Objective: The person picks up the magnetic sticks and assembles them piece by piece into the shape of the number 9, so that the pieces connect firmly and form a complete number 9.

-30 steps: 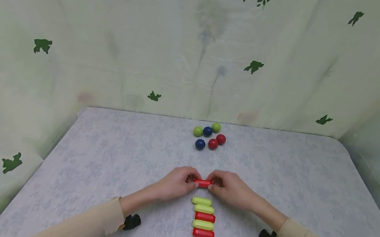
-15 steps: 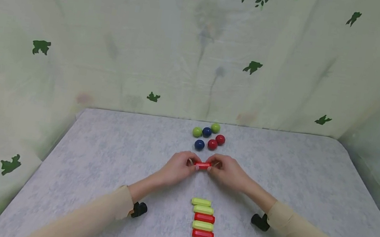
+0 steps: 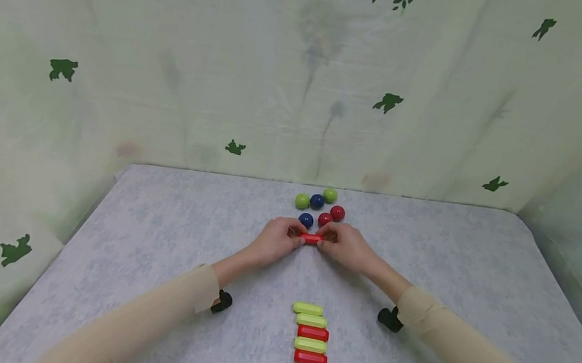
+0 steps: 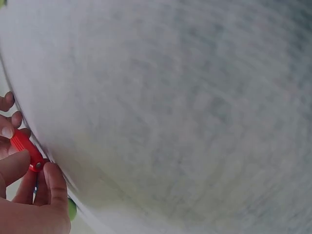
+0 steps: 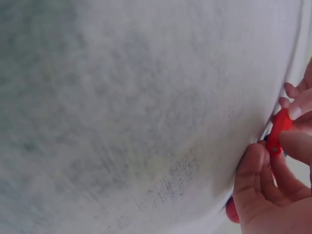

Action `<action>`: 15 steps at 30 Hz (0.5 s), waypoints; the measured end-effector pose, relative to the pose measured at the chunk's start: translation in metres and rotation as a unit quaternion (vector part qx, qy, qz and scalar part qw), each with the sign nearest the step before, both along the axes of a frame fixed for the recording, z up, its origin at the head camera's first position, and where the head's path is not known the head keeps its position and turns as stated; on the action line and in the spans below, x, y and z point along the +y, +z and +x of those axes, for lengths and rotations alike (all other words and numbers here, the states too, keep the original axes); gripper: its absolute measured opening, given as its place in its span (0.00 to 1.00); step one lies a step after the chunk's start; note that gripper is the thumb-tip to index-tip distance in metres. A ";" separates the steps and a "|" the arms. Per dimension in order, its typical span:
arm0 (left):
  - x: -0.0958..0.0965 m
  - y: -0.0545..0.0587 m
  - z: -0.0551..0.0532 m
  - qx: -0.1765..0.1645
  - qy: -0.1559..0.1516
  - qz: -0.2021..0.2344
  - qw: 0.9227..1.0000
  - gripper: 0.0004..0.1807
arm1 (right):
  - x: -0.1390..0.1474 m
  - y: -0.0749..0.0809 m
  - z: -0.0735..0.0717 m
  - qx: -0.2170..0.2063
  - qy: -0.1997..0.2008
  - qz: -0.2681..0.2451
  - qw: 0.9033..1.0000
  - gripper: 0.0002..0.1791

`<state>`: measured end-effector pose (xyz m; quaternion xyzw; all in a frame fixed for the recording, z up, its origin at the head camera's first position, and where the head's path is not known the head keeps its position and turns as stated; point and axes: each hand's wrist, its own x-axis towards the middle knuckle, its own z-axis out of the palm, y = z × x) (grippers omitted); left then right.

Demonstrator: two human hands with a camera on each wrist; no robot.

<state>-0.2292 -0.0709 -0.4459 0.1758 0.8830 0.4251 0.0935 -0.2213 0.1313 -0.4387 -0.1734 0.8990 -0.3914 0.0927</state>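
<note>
A short red plastic bar (image 3: 311,239) is held level between both hands, just in front of the balls in the head view. My left hand (image 3: 276,242) pinches its left end with thumb and fingers. The right end is pinched by my right hand (image 3: 345,249). Close up in the left wrist view, the red bar (image 4: 27,148) has ribbed sides and a small round mark on its end. Nearer to me lies a column of similar bars: a yellow-green bar (image 3: 308,309) at the far end, a red bar (image 3: 310,359) at the near end.
Behind the hands several shiny balls sit in a cluster, among them a blue ball (image 3: 305,220), a red ball (image 3: 337,213) and a green ball (image 3: 302,201). A grey mottled cloth covers the table (image 3: 199,206). A pale curtain (image 3: 184,69) hangs beyond its back edge.
Both hands have moved away from the column of bars toward the balls, carrying the red bar between them. The balls and the column of bars have stayed put.
</note>
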 end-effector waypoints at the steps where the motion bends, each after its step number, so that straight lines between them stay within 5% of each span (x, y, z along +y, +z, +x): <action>1: 0.000 -0.001 -0.001 0.002 0.001 -0.003 1.000 0.08 | 0.000 0.000 -0.001 -0.001 -0.001 0.002 1.000 0.09; 15: 0.002 -0.001 -0.004 0.008 0.004 -0.020 1.000 0.08 | 0.010 0.006 -0.001 0.001 -0.050 0.004 0.999 0.12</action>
